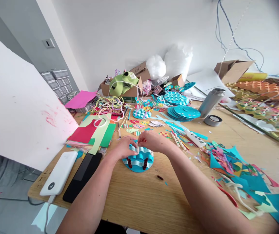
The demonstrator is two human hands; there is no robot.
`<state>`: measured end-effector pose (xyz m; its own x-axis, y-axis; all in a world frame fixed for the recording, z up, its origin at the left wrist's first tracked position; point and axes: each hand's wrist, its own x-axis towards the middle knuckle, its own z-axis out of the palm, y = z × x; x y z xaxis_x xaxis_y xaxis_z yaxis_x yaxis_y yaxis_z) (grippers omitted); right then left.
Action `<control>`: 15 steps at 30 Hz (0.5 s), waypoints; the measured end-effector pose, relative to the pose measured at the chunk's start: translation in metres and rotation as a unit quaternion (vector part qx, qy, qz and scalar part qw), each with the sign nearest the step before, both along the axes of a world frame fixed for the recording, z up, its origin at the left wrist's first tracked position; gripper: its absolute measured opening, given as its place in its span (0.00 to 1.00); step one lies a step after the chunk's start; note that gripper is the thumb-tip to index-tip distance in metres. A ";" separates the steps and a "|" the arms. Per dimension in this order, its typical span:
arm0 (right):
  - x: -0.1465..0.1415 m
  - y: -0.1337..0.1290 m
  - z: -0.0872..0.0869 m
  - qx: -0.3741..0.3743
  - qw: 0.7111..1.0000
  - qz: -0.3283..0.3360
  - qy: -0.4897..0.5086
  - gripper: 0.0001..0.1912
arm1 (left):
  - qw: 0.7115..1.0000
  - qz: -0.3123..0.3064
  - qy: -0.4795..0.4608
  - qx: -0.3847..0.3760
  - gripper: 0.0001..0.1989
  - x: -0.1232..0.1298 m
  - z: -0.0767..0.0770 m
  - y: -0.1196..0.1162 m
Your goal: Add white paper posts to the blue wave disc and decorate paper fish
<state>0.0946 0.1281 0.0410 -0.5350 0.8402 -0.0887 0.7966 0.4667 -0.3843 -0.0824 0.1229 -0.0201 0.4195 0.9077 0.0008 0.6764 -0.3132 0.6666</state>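
Note:
A round blue paper piece (139,166) with wavy light-blue strips lies on the wooden table, and two dark brown coiled pieces (145,163) stand on its near part. Over its far part, my left hand (125,148) and my right hand (151,141) almost meet. Between their fingertips is a small whitish coiled piece (137,148). The fingers of my left hand are bent round its left side. My right hand is pinched at its top; the fingertips partly hide it. Just beyond my hands lie several colourful paper fish (138,126).
White glue tube (195,138), steel flask (212,102) and stacked blue discs (183,112) stand or lie right of centre. Paper scraps (250,182) cover the right side. A power bank (59,174), black phone (83,177) and coloured sheets (84,130) are left. A craft-filled box (129,94) sits behind.

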 end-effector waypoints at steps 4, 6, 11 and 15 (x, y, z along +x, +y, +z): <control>-0.002 -0.002 0.000 -0.007 1.000 0.002 0.002 0.11 | 1.000 0.001 -0.026 -0.008 0.13 -0.001 0.002 -0.001; -0.002 -0.002 0.000 -0.001 1.000 0.008 -0.004 0.12 | 0.999 -0.001 -0.039 -0.012 0.16 -0.001 0.004 -0.002; 0.001 0.000 -0.001 0.009 1.000 0.020 -0.019 0.13 | 0.998 -0.006 -0.067 -0.013 0.12 0.000 0.008 -0.002; 0.002 0.001 0.001 0.007 1.000 0.017 -0.020 0.14 | 0.997 -0.012 -0.076 -0.020 0.08 -0.001 0.004 -0.001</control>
